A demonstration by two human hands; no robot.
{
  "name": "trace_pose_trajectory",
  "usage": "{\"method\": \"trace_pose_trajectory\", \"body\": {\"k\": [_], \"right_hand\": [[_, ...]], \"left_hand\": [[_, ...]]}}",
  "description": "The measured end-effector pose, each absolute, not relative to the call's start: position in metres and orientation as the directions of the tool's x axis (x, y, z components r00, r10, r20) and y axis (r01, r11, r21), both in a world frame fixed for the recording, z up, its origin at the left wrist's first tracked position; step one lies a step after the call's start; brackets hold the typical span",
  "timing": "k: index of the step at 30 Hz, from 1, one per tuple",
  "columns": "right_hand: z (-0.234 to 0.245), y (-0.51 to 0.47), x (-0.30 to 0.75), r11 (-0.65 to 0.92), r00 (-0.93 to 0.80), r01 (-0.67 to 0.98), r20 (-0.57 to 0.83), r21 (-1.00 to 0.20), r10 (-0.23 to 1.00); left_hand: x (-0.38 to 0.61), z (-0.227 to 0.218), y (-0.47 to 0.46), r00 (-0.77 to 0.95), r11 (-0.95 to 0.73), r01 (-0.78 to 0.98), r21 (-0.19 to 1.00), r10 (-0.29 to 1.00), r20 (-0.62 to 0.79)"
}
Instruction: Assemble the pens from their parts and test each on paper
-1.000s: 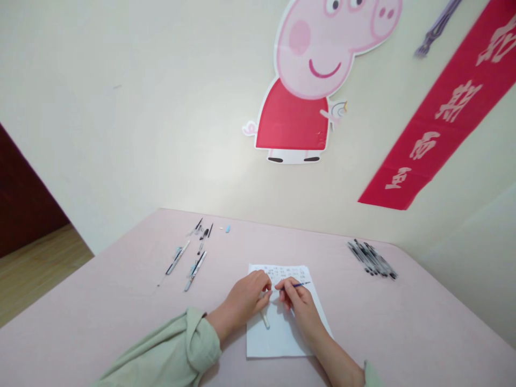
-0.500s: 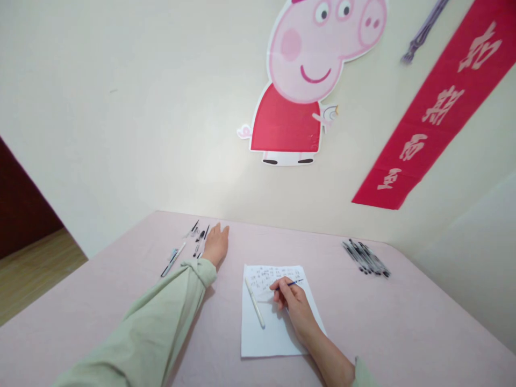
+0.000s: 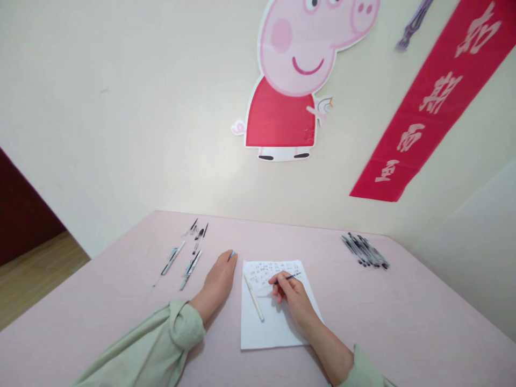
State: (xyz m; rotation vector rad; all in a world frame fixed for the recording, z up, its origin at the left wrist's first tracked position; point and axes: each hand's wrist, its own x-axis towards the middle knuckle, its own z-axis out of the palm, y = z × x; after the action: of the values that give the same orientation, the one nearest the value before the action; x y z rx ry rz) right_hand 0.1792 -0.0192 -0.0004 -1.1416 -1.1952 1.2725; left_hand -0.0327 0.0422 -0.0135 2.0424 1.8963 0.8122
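A white sheet of paper [image 3: 278, 328] with small writing at its top lies on the pink table [image 3: 403, 322]. My right hand [image 3: 291, 290] is closed on a thin blue pen refill [image 3: 291, 277], its tip on the paper. A white pen barrel [image 3: 253, 296] lies loose on the sheet's left side. My left hand [image 3: 217, 280] hovers just left of the paper, fingers pinched on a small light-blue piece [image 3: 231, 253].
Several pens and pen parts [image 3: 189, 252] lie at the table's back left. A bundle of dark pens [image 3: 365, 250] lies at the back right. A cartoon pig cutout [image 3: 298, 70] and a red banner [image 3: 435, 97] hang on the wall behind.
My left hand let go of the white pen barrel, reached to the back left among the pen parts, and came back beside the paper with a small blue piece. My right hand stayed on the paper.
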Motion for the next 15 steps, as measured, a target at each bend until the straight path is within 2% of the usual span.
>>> {"method": "trace_pose_trajectory", "body": {"k": [5,11,15], "right_hand": [[-0.004,-0.018,0.180,0.002,-0.049,-0.076,0.005,-0.997,0.999],[-0.008,-0.015,0.183,0.000,-0.045,-0.114,0.005,-0.994,0.999],[-0.008,-0.015,0.184,-0.008,-0.045,-0.139,-0.002,-0.990,0.999]], "left_hand": [[-0.031,-0.023,0.006,0.057,-0.185,0.806,0.563,0.970,0.237],[-0.036,-0.018,-0.006,0.206,-0.323,0.823,0.468,0.936,0.285],[-0.043,-0.017,0.002,0.152,-0.341,0.789,0.511,0.914,0.375]]}}
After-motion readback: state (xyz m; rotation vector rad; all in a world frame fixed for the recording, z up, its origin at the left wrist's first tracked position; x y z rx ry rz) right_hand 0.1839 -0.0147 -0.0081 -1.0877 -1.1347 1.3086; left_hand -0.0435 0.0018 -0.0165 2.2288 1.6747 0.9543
